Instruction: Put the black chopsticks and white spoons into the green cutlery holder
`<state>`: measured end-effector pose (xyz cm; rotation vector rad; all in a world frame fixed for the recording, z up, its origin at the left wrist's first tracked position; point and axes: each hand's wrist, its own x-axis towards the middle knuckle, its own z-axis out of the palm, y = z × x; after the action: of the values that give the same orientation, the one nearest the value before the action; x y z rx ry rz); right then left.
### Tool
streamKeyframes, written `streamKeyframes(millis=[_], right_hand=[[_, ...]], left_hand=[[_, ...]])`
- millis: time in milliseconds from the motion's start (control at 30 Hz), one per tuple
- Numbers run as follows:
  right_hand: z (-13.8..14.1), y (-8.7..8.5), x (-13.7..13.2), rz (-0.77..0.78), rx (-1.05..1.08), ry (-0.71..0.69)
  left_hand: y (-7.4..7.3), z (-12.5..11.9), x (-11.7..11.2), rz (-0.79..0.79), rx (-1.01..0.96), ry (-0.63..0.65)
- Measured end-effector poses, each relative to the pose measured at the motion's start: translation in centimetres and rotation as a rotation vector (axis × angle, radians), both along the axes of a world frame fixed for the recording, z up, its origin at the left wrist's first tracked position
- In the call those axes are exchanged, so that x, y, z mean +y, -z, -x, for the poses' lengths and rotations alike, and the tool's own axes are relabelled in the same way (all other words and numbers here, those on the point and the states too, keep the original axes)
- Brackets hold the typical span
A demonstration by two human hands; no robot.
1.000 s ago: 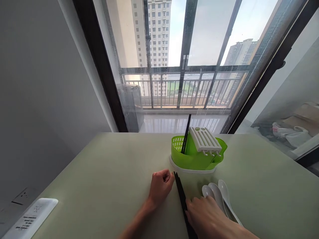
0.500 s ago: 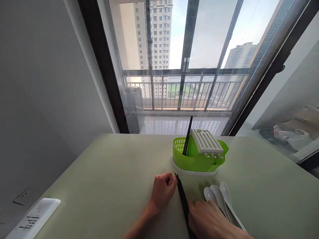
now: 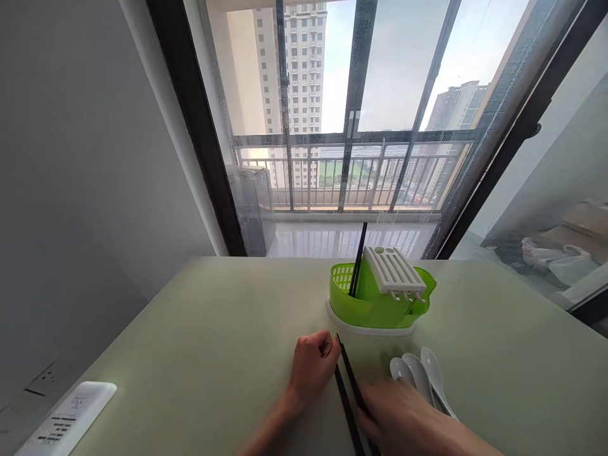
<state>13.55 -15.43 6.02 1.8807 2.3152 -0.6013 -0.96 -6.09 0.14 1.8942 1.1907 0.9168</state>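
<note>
Closed in a pinch, my left hand point(image 3: 313, 362) holds the far tip of black chopsticks point(image 3: 350, 367). Their lower part runs under my right hand point(image 3: 401, 408), whose slightly blurred fingers are bent around them. Another black chopstick point(image 3: 346, 405) lies on the table just left of these, apart from them at the middle. Several white spoons point(image 3: 420, 373) lie beside my right hand, their handles partly hidden behind it. Beyond both hands stands a green utensil holder point(image 3: 375, 311) with a white slotted top point(image 3: 394, 269); black chopsticks point(image 3: 358, 259) lean upright in its left basket.
The pale green table point(image 3: 213, 335) reaches to a glass door with a balcony point(image 3: 351, 183) behind it. At the table's left edge lies a white remote control point(image 3: 71, 415). A grey wall point(image 3: 85, 158) with a socket point(image 3: 45, 379) rises on the left.
The chopsticks between my hands, bundled together before, are now split, with one lying separately to the left. My right hand has shifted slightly; my left hand stays nearly in place.
</note>
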Motion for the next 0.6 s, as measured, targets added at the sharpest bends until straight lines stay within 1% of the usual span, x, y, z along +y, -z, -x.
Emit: streamKeyframes(millis=[100, 167, 267, 367, 500, 600], right_hand=[[0.3, -0.4, 0.3, 0.064, -0.056, 0.007], [0.7, -0.3, 0.4, 0.044, -0.059, 0.046], [1.2, 0.3, 0.6, -0.003, -0.073, 0.096], [1.5, 0.8, 0.9, -0.016, -0.122, 0.096], [1.5, 0.6, 1.1, 0.008, -0.124, 0.094], [1.4, 0.7, 1.1, -0.001, -0.115, 0.104]], left_hand=[[0.0, 0.0, 0.0, 0.001, -0.002, -0.009], [0.1, 0.0, -0.1, -0.004, 0.001, -0.012], [0.1, 0.0, -0.1, -0.015, 0.001, -0.024], [0.0, -0.1, -0.1, -0.017, -0.008, -0.042], [0.0, -0.2, -0.2, -0.01, -0.021, -0.049], [0.0, -0.2, -0.2, -0.014, -0.025, -0.046]])
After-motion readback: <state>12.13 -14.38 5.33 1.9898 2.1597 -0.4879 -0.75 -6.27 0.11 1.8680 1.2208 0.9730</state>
